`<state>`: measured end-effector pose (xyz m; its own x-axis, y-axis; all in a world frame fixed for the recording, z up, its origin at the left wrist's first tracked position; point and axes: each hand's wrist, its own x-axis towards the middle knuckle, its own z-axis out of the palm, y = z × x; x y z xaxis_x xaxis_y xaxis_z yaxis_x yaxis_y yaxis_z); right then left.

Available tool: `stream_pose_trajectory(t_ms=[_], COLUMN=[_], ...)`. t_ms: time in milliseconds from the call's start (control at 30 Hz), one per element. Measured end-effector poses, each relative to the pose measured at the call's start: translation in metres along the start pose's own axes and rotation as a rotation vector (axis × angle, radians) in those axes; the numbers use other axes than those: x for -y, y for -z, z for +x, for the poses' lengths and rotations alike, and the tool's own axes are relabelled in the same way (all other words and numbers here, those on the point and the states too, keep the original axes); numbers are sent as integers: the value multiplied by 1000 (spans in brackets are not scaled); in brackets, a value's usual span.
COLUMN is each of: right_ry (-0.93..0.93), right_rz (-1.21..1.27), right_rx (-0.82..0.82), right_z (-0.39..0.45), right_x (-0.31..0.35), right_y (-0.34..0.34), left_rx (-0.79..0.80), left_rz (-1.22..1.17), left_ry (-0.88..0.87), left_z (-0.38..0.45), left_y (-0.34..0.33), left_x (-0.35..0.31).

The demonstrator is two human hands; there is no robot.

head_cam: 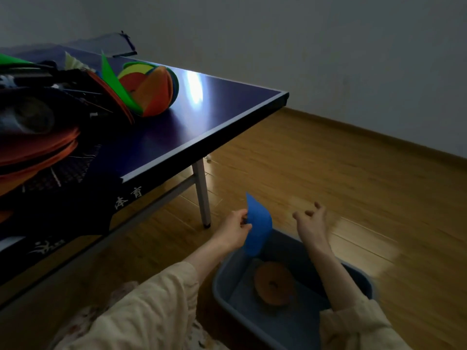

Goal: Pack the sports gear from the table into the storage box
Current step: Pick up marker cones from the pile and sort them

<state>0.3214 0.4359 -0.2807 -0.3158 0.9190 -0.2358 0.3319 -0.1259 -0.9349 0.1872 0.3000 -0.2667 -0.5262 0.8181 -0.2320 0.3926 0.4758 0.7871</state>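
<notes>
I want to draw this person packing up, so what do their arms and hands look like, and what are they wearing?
Both arms wear loose, pale cream sleeves with a faint small pattern, pushed back so the forearms are bare. The left hand and right hand are bare too: no gloves, and no rings or watch that I can see.

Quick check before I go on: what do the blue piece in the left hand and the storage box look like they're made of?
Blue piece: seemingly thin, flexible plastic or foam, matte; it curves while the left hand pinches one edge. Storage box: apparently moulded plastic, grey-blue, dull sheen, with rounded corners and a rolled rim. Motion blur leaves both uncertain.
</notes>
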Motion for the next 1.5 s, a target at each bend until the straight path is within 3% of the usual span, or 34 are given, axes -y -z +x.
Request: stream_pose_trajectory(t_ms=[233, 467, 767, 1000, 1100, 1200, 1267, 1333, 1433, 1500], right_ry=[161, 338, 619, 732, 834, 972, 1039, 1117, 1283, 1366], right_rz=[33, 48, 112, 136, 106, 103, 107, 63, -87, -194], right_rx=[58, 230, 499, 670, 687, 633, 596, 561, 546, 588], right_z=[-5, -27, -93, -155, -179, -196, -204, -209, -218, -223], right_x=[33, 74, 180, 254, 276, 299, 315, 331, 355, 367], right_y=[-5, -43, -154, -243, -267, -282, -290, -300, -317, -329], left_rx=[-24, -223, -664, -956, -1172, -1438, -1497, -1480, -1317, -1194], left_rz=[36, 147, 239, 307, 527, 952, 1157, 1238, 1127, 1018], left_ry=[39, -129, -314, -270, -293, -306, -232, -18, 339, 476], left_z=[-2, -33, -107, -157, -182, -211, -223, -231, -241, -244], left_y=[3, 53, 217, 317, 349, 383, 408, 432, 458, 471], left_x=[-4, -33, -50, -42, -36, -31, -26, -22, -19, -13])
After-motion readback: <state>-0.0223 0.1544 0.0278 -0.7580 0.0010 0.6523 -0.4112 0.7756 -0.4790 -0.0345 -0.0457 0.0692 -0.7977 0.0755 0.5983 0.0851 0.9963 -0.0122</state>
